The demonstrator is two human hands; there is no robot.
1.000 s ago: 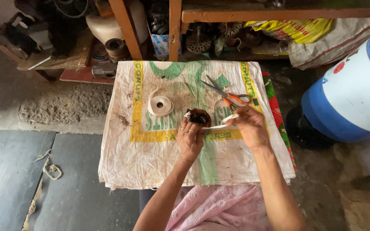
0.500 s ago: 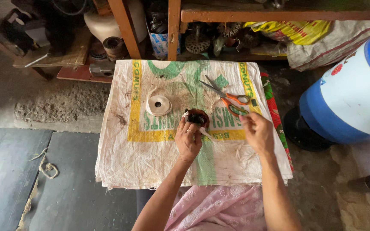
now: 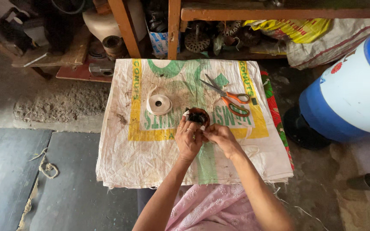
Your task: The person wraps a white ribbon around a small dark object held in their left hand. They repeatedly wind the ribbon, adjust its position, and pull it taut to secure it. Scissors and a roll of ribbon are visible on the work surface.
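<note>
Head view: both hands closed on small dark round coil.

Left hand (image 3: pixel 188 139) clenched round coil (image 3: pixel 198 115), holding it above sack-covered table (image 3: pixel 150 162). Right hand (image 3: pixel 219 136), apart from it half a second ago, now in against left, fingertips pinching at coil's near edge, white strip no longer visible. Glossy white tape roll (image 3: pixel 159 104) left of grip; orange-handled steel scissors (image 3: pixel 230 96) up-right. Sack woven, stained, creased.

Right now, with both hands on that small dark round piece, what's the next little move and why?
Probably keep the left hand gripping the dark round piece while the right hand works at its near edge: both hands meet there, and the white tape roll and scissors lie untouched.
</note>
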